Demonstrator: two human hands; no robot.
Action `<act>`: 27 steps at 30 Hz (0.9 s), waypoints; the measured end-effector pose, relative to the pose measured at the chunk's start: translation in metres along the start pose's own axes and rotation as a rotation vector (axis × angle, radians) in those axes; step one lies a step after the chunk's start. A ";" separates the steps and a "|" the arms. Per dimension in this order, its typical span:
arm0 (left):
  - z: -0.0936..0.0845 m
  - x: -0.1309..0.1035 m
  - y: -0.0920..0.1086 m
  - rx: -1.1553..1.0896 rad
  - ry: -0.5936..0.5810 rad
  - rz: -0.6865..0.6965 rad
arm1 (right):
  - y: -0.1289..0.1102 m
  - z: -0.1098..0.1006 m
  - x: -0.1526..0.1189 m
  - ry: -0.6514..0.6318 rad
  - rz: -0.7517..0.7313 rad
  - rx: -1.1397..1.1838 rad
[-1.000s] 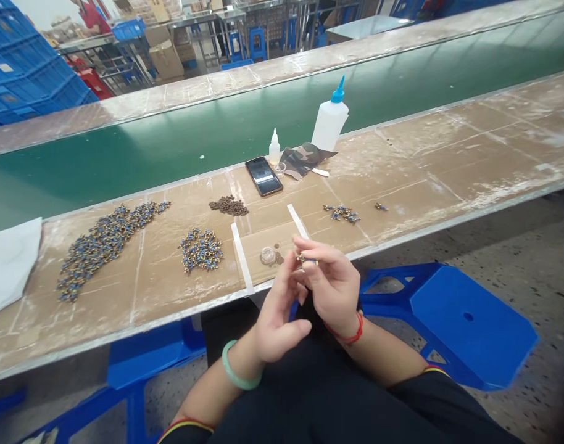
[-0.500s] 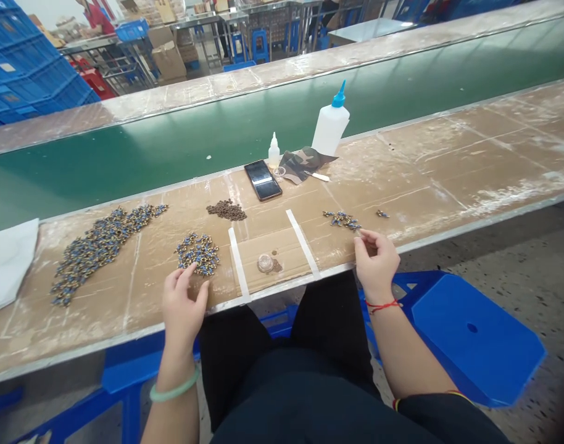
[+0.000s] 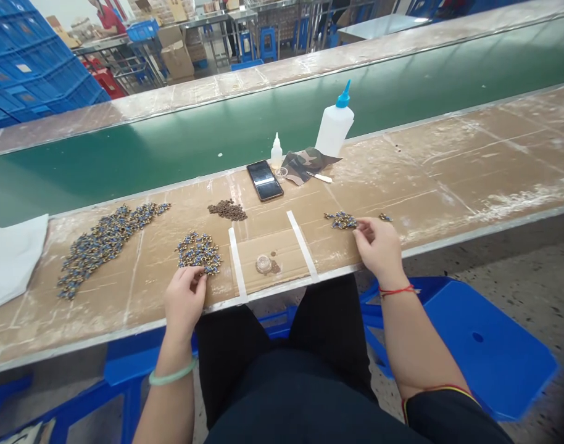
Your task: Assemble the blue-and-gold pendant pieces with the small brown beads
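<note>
My left hand is closed at the near edge of a pile of small blue-and-gold parts, thumb and fingertips together; what they pinch is too small to make out. At the right, my right hand has its fingertips closed at the edge of a smaller cluster of such parts; its grip is also unclear. Between the hands a cardboard piece lies under two white strips, bearing a small round clear dish and brown bits. Behind it is a heap of brown pieces.
A larger blue-and-gold pile spreads at the left, beside white sheets. Farther back are a phone, a small bottle, camouflage cloth, a white-handled tool and a large blue-capped bottle. A green belt runs behind.
My left hand's thumb and fingers have closed together at the pile's near edge. My right hand has shifted slightly farther forward, its fingertips now against the small cluster.
</note>
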State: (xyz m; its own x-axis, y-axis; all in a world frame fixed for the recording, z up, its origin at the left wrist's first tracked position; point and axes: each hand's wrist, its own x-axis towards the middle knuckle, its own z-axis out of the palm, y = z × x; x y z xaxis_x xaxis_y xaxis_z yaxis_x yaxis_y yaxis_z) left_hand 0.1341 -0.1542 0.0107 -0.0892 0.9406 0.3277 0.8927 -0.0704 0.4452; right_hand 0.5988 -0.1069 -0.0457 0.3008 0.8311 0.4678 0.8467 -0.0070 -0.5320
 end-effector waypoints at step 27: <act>-0.013 0.009 0.017 -0.048 -0.258 -0.090 | -0.059 0.017 -0.023 0.159 -0.294 0.263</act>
State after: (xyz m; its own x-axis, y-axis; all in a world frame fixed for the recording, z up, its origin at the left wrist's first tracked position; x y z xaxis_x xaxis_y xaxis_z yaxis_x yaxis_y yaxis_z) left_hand 0.1423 -0.1512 0.0318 -0.0467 0.9968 0.0645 0.8635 0.0078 0.5042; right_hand 0.5348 -0.1159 -0.0368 0.1442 0.6802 0.7187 0.7721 0.3769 -0.5116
